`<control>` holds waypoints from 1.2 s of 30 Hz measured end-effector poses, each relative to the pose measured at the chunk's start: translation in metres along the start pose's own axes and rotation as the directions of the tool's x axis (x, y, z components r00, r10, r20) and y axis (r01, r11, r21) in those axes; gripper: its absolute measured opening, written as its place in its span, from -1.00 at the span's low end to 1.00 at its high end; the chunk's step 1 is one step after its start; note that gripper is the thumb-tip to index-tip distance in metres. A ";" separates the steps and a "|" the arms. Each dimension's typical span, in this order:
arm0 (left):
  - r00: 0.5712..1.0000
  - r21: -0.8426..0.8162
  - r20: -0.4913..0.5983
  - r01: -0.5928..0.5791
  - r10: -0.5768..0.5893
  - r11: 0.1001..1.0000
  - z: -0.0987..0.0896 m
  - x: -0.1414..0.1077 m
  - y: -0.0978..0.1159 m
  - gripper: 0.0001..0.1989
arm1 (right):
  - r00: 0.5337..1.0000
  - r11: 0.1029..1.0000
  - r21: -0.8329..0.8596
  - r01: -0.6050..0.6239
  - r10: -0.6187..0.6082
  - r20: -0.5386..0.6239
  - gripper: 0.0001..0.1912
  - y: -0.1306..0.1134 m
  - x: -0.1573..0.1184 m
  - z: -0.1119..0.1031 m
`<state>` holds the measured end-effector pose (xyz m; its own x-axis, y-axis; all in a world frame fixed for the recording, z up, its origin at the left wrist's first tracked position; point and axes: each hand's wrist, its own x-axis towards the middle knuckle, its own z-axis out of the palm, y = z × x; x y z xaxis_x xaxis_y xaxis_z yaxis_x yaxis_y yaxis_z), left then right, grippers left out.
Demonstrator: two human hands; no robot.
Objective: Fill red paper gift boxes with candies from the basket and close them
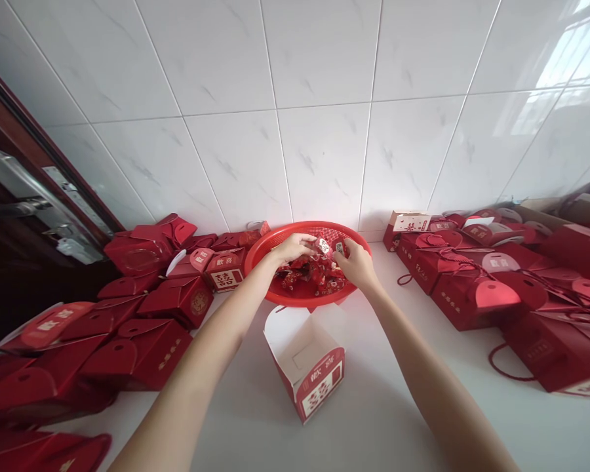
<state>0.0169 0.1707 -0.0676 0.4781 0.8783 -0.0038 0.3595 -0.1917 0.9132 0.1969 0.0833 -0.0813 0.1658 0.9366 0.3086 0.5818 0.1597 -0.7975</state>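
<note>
Reaching into red basket (295, 302) with left hand (295, 248) and right hand (354, 262)

Placed at the centre of the frame, close to the tiled wall (324, 157): the basket, with small red wrapped packets (297, 278) piled inside. On its left side, bending the left fingers towards a white-labelled packet (323, 245), near or touching it; cannot tell whether clamped on it. On its right side, curving the right thumb and fingers about another labelled packet (339, 248); cannot tell here either how firmly closed.

Just in front of the basket, below the centre of the frame, standing open on the pale bench (373, 413): a carton (319, 383), white within and printed red without, between both forearms.

Crowded along the left of the frame: closed red boxes (177, 300). Beyond, at the far left edge: a dark door with a metal handle (17, 172). Massed at the right of the frame: more red boxes (474, 303), several with dark red cords (512, 376).
</note>
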 end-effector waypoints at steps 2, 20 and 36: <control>1.000 -0.041 -0.011 -0.014 0.014 0.999 -0.001 0.000 -0.001 -0.65 | 1.000 1.000 0.009 -0.009 0.009 0.008 -0.73 0.000 0.001 0.000; 0.976 -0.235 -0.100 -0.212 0.193 0.949 0.002 0.002 0.003 -0.59 | 0.998 0.943 0.327 0.065 -0.062 -0.019 -0.71 0.016 0.010 -0.001; 0.980 -0.229 0.010 -0.190 0.198 0.955 0.005 -0.006 0.013 -0.57 | 0.999 0.868 0.496 0.027 -0.014 -0.030 -0.68 0.014 0.007 -0.007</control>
<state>0.0229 0.1604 -0.0577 0.5475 0.8188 0.1728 0.0687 -0.2497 0.9659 0.2117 0.0896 -0.0872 0.1811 0.9246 0.3353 0.1142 0.3188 -0.9409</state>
